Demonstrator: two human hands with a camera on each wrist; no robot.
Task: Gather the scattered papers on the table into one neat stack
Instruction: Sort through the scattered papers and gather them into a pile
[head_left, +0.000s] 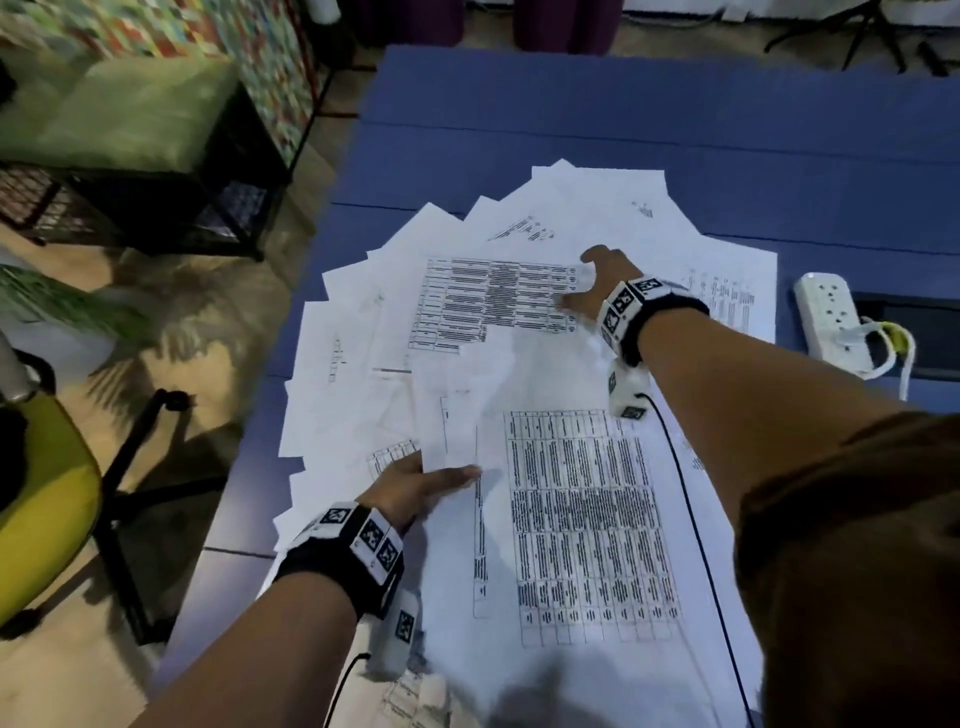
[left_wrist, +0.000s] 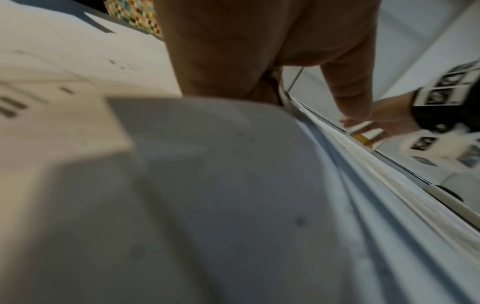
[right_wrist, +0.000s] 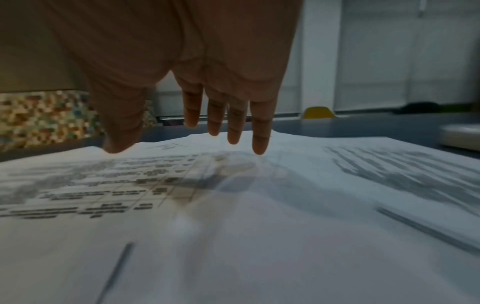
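Papers (head_left: 519, 364) lie fanned across the blue counter (head_left: 675, 130), overlapping, nowhere near squared up. Left hand (head_left: 415, 486) is at the near-left side of the spread, thumb on top of a few sheets and fingers (left_wrist: 345, 86) apparently under them, so it's gripping that small bunch. Right hand (head_left: 597, 291) reaches to the far side, fingers (right_wrist: 259, 131) straight and spread, released, tips just above or barely touching the sheet w/ the dark table print; can't tell if there's real contact.

Step in hand, as I read it: rake the far sheets back toward the bunch the left fingers hold. To do it well: flatten the right palm, press lightly, drag toward the left fingers so sheets slide over each other, not buckle. Keep left grip loose enough that incoming sheets tuck in. Sheets left of the left fingers and right of the right fingers need separate sweeps. Power strip (head_left: 831, 322) sits well right of the right fingers; keep clear of its cable. Square edges last, tapping on the counter.
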